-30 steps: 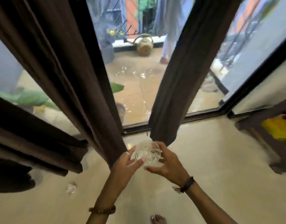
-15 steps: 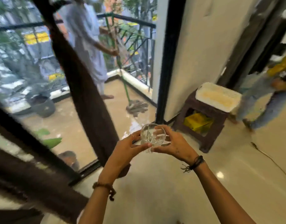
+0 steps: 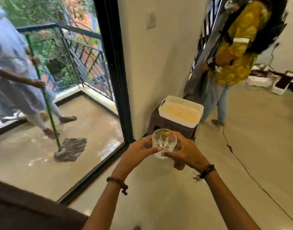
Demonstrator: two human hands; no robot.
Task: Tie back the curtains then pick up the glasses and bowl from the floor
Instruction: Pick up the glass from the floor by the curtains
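Two hands, left hand (image 3: 137, 152) and right hand (image 3: 183, 151), fingers curled round one clear glass (image 3: 164, 143), one white basket (image 3: 181, 111) beyond

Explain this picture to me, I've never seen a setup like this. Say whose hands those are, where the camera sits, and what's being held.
There is no machine here. A person wears one wide-angle camera on the head, looking forward and down, so the two arms reaching in from the bottom are the wearer's own. The left hand and right hand together hold a clear glass at chest height, fingers curled round its sides. Ahead, a white basket sits on a dark stool against the wall. Brown curtain fills the lower left corner. Through the glass door, someone pushes a mop over a wet balcony. To the right, another person in a yellow top stands indoors, blurred.
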